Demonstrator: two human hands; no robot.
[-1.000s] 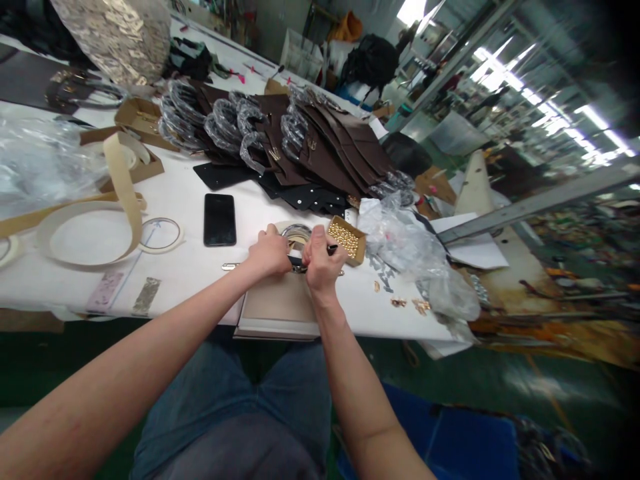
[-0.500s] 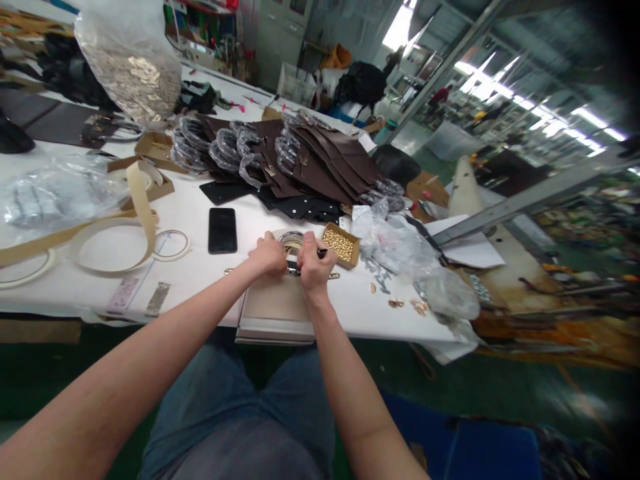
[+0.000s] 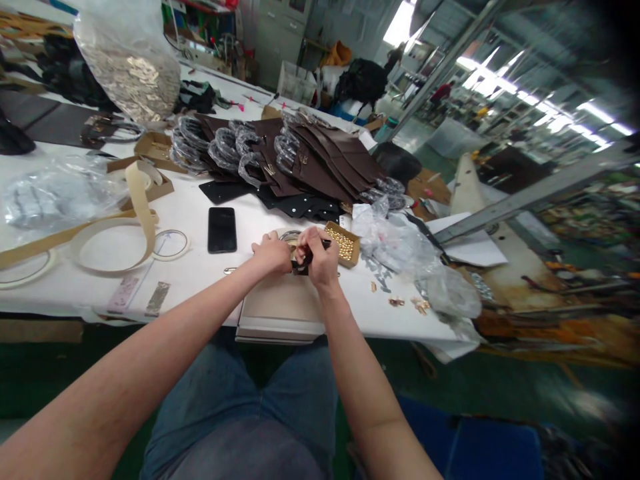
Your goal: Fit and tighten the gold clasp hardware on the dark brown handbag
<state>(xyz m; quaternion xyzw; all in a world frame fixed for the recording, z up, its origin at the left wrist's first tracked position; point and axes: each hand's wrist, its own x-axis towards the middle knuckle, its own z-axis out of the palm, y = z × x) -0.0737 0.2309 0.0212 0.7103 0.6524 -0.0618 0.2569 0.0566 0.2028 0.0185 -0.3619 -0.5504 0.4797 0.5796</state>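
Both hands meet over a tan flat piece (image 3: 283, 307) that lies at the table's near edge. My left hand (image 3: 270, 253) is closed, pinching a small dark part I cannot make out. My right hand (image 3: 320, 260) is closed round a thin black tool (image 3: 305, 257), held against the same spot. Just beyond the hands lies a roll of tape (image 3: 289, 237). A small cardboard box of gold studs (image 3: 341, 244) stands right of the hands.
A black phone (image 3: 222, 229) lies left of the hands. Brown bag panels with wrapped handles (image 3: 290, 160) are stacked behind. Beige strap loops (image 3: 115, 233) lie at the left, crumpled plastic bags (image 3: 410, 257) at the right. A clear sack of metal pieces (image 3: 130, 67) stands far left.
The view has shifted a little. My right hand has turned and lifted slightly over the tan piece; my left hand has stayed pinched beside it.
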